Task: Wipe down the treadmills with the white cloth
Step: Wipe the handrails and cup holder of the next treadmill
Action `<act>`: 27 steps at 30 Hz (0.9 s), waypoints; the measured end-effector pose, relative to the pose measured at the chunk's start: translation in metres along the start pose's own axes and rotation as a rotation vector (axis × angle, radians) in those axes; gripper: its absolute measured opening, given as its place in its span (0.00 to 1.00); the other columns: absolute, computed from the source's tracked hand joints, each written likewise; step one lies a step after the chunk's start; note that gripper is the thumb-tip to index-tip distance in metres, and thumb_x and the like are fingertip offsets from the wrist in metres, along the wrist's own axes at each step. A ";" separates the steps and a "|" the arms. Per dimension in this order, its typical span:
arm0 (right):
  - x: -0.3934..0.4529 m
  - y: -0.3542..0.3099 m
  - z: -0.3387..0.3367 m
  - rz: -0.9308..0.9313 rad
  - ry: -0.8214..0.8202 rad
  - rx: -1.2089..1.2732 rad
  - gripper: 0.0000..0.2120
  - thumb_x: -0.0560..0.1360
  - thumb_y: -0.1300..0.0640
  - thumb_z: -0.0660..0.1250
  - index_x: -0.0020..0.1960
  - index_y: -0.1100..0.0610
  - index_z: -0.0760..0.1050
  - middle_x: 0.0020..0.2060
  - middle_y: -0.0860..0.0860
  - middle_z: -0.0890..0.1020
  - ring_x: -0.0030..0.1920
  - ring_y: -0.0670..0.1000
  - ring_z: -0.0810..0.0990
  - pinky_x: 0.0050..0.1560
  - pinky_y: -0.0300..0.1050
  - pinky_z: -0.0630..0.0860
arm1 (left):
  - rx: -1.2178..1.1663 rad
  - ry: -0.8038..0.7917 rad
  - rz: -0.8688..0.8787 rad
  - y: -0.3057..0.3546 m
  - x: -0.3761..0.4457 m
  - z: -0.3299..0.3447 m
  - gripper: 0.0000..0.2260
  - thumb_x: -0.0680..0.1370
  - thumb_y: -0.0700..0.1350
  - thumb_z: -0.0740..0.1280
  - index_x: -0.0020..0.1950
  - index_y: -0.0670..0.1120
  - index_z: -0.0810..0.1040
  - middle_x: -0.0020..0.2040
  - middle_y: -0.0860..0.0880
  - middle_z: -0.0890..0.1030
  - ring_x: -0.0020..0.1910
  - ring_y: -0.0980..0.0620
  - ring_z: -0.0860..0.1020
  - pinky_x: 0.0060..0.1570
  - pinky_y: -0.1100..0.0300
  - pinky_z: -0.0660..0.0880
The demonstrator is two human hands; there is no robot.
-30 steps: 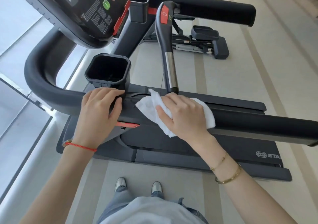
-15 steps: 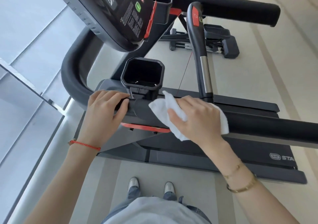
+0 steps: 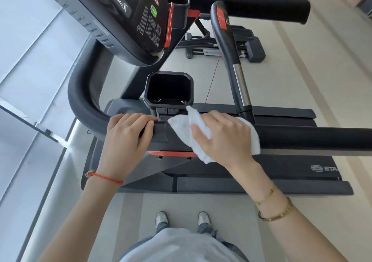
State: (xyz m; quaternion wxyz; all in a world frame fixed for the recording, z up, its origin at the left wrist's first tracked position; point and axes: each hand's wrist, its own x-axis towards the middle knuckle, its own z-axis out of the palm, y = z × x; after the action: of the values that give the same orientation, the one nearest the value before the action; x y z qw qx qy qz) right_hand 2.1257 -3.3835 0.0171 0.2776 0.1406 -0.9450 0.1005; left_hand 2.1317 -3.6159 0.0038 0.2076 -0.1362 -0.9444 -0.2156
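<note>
Both hands have kept their places since the earlier frame. Bunched, crumpled white cloth (image 3: 203, 139), one piece, lies draped over the black padded treadmill handrail (image 3: 312, 139), gripped beneath the right hand (image 3: 225, 135). Just left of that grip, the left hand (image 3: 128, 135) curls around the same rail. Beyond both grips stands one empty black square cup holder (image 3: 169, 89).

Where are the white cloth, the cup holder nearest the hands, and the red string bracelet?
white cloth (image 3: 180, 124): head view, on the bare flap left of the right hand's thumb.
cup holder (image 3: 168, 101): head view, on its near rim.
red string bracelet (image 3: 104, 177): head view, on the cord across the left wrist.
</note>
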 end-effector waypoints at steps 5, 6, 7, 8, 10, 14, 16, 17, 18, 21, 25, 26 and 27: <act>0.007 -0.034 0.016 -0.119 0.013 0.070 0.18 0.79 0.42 0.59 0.44 0.53 0.80 0.36 0.49 0.79 0.36 0.51 0.77 0.37 0.45 0.72 | -0.017 0.002 0.040 -0.004 0.002 -0.001 0.15 0.83 0.45 0.56 0.50 0.45 0.82 0.47 0.51 0.84 0.45 0.48 0.80 0.57 0.57 0.65; 0.004 -0.027 0.013 -0.158 0.006 0.077 0.18 0.80 0.42 0.59 0.46 0.54 0.81 0.38 0.49 0.80 0.38 0.51 0.78 0.39 0.45 0.74 | -0.015 -0.004 0.042 -0.004 0.002 -0.001 0.15 0.83 0.45 0.56 0.51 0.46 0.82 0.47 0.52 0.84 0.46 0.48 0.80 0.58 0.57 0.65; 0.000 -0.016 0.009 -0.173 0.004 0.073 0.18 0.80 0.42 0.59 0.47 0.54 0.81 0.39 0.48 0.81 0.40 0.51 0.80 0.41 0.45 0.75 | -0.013 -0.014 0.041 -0.005 0.002 -0.001 0.15 0.83 0.45 0.56 0.52 0.47 0.82 0.48 0.53 0.83 0.47 0.49 0.80 0.59 0.56 0.66; -0.005 -0.003 0.004 -0.149 0.009 0.053 0.18 0.79 0.43 0.59 0.47 0.53 0.81 0.39 0.48 0.82 0.40 0.50 0.80 0.40 0.45 0.75 | -0.013 -0.020 0.037 -0.005 0.001 -0.001 0.14 0.83 0.45 0.56 0.52 0.48 0.82 0.48 0.53 0.83 0.48 0.50 0.80 0.60 0.56 0.66; -0.008 0.018 -0.007 -0.004 0.006 -0.015 0.17 0.79 0.43 0.60 0.41 0.52 0.79 0.35 0.47 0.80 0.35 0.51 0.78 0.35 0.44 0.70 | -0.018 -0.016 0.026 -0.005 0.002 0.000 0.14 0.83 0.45 0.56 0.53 0.49 0.82 0.48 0.54 0.83 0.49 0.51 0.80 0.61 0.56 0.67; -0.001 0.002 -0.001 0.147 0.010 -0.094 0.16 0.75 0.45 0.61 0.34 0.53 0.74 0.28 0.48 0.75 0.29 0.52 0.74 0.30 0.43 0.61 | -0.004 0.013 0.018 -0.003 0.001 0.003 0.14 0.83 0.44 0.56 0.51 0.47 0.82 0.47 0.54 0.82 0.47 0.50 0.79 0.59 0.54 0.67; 0.003 -0.024 0.011 0.067 0.012 -0.023 0.14 0.76 0.46 0.62 0.37 0.54 0.76 0.30 0.49 0.77 0.31 0.52 0.75 0.32 0.46 0.66 | -0.009 0.046 0.019 0.000 0.001 0.004 0.14 0.82 0.43 0.56 0.46 0.46 0.80 0.41 0.55 0.78 0.42 0.49 0.77 0.54 0.53 0.68; 0.003 -0.034 0.015 0.035 0.012 0.011 0.15 0.76 0.46 0.61 0.38 0.54 0.77 0.31 0.49 0.78 0.33 0.52 0.76 0.34 0.46 0.69 | -0.016 0.060 0.024 0.001 0.002 0.004 0.14 0.82 0.43 0.55 0.43 0.46 0.78 0.39 0.55 0.74 0.39 0.48 0.75 0.52 0.53 0.67; 0.003 -0.038 0.017 0.004 0.011 0.036 0.16 0.77 0.45 0.61 0.39 0.54 0.78 0.32 0.49 0.79 0.34 0.52 0.77 0.37 0.46 0.72 | -0.022 0.068 0.026 0.002 0.002 0.004 0.14 0.82 0.42 0.55 0.42 0.46 0.77 0.38 0.56 0.73 0.38 0.48 0.74 0.52 0.54 0.67; -0.004 -0.019 0.009 -0.106 0.049 0.086 0.16 0.78 0.45 0.62 0.44 0.55 0.81 0.38 0.49 0.83 0.41 0.51 0.81 0.44 0.46 0.76 | -0.004 0.035 0.017 -0.001 0.000 0.004 0.14 0.83 0.43 0.57 0.48 0.46 0.82 0.44 0.54 0.81 0.43 0.49 0.78 0.57 0.53 0.67; -0.015 0.027 -0.009 0.059 0.084 -0.049 0.17 0.78 0.45 0.61 0.37 0.53 0.78 0.32 0.47 0.79 0.33 0.50 0.77 0.34 0.42 0.67 | -0.014 0.002 -0.002 -0.003 -0.001 0.003 0.14 0.83 0.44 0.57 0.51 0.48 0.82 0.47 0.54 0.82 0.48 0.49 0.79 0.61 0.54 0.66; -0.015 0.031 -0.011 0.134 0.093 -0.086 0.18 0.78 0.45 0.61 0.34 0.53 0.75 0.29 0.47 0.77 0.31 0.51 0.75 0.32 0.42 0.63 | -0.017 0.000 -0.001 -0.002 -0.001 0.002 0.14 0.83 0.45 0.56 0.51 0.48 0.82 0.47 0.54 0.83 0.48 0.49 0.79 0.60 0.54 0.66; -0.014 0.031 -0.011 0.185 0.103 -0.115 0.18 0.77 0.46 0.61 0.32 0.53 0.72 0.27 0.47 0.74 0.29 0.51 0.73 0.32 0.42 0.60 | -0.019 -0.001 0.002 -0.002 0.000 0.002 0.14 0.83 0.45 0.56 0.51 0.48 0.82 0.47 0.54 0.83 0.48 0.49 0.79 0.60 0.54 0.66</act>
State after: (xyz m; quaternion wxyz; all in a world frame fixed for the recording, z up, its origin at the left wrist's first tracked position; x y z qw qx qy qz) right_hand 2.1325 -3.3487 0.0150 0.3229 0.0312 -0.9426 0.0787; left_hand 2.1308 -3.6164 0.0011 0.2062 -0.1394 -0.9422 -0.2242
